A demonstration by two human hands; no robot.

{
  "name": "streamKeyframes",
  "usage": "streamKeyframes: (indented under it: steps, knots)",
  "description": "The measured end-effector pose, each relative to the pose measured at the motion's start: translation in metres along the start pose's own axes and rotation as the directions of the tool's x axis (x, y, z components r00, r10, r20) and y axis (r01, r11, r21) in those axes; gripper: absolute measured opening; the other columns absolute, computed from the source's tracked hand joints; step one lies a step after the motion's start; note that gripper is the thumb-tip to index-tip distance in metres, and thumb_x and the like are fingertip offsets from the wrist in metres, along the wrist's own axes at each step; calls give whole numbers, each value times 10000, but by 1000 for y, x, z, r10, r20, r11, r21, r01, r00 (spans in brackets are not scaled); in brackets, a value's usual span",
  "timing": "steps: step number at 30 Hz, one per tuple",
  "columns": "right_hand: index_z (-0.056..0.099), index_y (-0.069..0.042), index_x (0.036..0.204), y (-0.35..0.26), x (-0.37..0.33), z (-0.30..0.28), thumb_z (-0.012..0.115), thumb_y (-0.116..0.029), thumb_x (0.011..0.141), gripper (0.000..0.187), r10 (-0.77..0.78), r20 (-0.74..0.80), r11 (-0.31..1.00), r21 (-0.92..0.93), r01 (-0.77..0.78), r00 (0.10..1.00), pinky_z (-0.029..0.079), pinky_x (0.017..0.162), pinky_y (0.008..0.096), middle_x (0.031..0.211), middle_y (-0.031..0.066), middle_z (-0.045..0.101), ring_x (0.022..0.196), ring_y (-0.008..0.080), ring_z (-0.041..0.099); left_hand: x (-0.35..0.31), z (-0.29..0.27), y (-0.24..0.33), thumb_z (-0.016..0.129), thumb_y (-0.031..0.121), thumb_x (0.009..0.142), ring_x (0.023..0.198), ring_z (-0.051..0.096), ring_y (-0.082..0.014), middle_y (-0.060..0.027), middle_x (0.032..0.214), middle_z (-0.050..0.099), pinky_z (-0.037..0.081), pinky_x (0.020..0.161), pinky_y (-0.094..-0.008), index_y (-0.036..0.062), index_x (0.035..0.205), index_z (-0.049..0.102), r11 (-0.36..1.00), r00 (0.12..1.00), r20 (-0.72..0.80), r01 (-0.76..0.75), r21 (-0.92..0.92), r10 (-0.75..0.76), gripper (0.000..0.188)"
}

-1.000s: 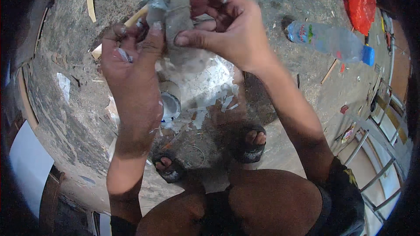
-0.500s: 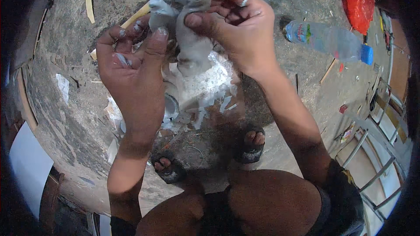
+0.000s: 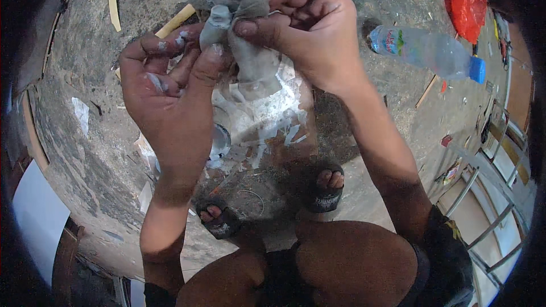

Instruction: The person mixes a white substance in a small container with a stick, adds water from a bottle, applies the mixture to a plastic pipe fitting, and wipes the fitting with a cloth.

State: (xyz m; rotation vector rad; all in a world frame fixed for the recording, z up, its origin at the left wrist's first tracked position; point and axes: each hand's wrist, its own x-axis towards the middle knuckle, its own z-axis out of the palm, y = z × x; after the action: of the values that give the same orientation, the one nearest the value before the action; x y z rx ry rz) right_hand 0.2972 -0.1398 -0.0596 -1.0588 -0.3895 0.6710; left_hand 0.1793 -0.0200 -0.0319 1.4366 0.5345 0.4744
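A crumpled grey cloth (image 3: 250, 65) smeared with white paste is held up between my hands, its lower end hanging down. My left hand (image 3: 173, 99) pinches a bunched fold of it between thumb and fingers, and white smears show on those fingers. From the other side, my right hand (image 3: 318, 37) grips the cloth with its thumb in front and its fingers partly hidden behind. Below them lies a white-smeared board (image 3: 278, 119) on the floor. A round can (image 3: 220, 141) stands at its left, partly covered by my left hand.
On the right lie a clear plastic bottle (image 3: 424, 53) with a blue cap and a red plastic bag (image 3: 467, 10). Wood strips (image 3: 114, 0) are scattered at the far left. A metal frame (image 3: 489, 222) leans at the right. My sandalled feet (image 3: 327, 190) are close to the board.
The cloth has tipped to the left and its folds have shifted. My left hand has moved slightly left and down; my right thumb has slid a little left.
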Motion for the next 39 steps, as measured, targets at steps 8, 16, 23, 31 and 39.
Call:
streamKeyframes:
  steps: [8, 16, 23, 31, 39]
  knots:
    - [485, 34, 1218, -18, 1, -8, 652, 80, 786, 465, 119, -77, 993, 12, -119, 990, 520, 838, 290, 1095, 122, 624, 982, 173, 614, 1, -7, -2, 649, 38, 847, 1038, 551, -191, -133, 1112, 533, 466, 916, -308, 23, 1073, 423, 987, 989, 38, 145, -75, -143, 320]
    - [402, 17, 1303, -15, -4, -20, 634, 106, 782, 577, 11, 8, 999, -50, -11, 1000, 503, 885, 295, 1164, 132, 588, 1061, 177, 574, 5, -3, 2, 624, 20, 858, 1026, 543, -166, -116, 1099, 552, 443, 905, -297, 28, 1079, 437, 942, 970, 41, 244, -231, -242, 290]
    - [358, -11, 1359, -36, -7, 14, 667, 115, 750, 695, 159, -19, 979, -126, -160, 987, 485, 916, 305, 1212, 127, 543, 1094, 184, 550, 7, -4, 0, 603, 29, 873, 999, 556, -154, -98, 1081, 565, 458, 861, -269, 25, 1092, 457, 939, 963, 33, 267, -217, -267, 263]
    - [453, -70, 1322, -14, 3, 2, 725, 19, 759, 631, -87, 118, 913, -389, 126, 989, 452, 699, 206, 932, 25, 527, 791, 55, 483, 11, 4, 11, 593, 27, 878, 984, 563, -153, -86, 1052, 570, 467, 869, -271, 18, 1073, 480, 910, 962, 4, 260, -324, -274, 225]
    - [521, -48, 1248, -12, -2, 15, 752, -28, 750, 550, -220, 28, 769, -609, 191, 975, 468, 625, 213, 942, 44, 628, 751, 75, 567, 8, 3, 12, 676, 35, 827, 970, 557, -153, -122, 1047, 568, 452, 873, -273, -15, 1065, 444, 986, 985, -118, 112, -123, -126, 335]
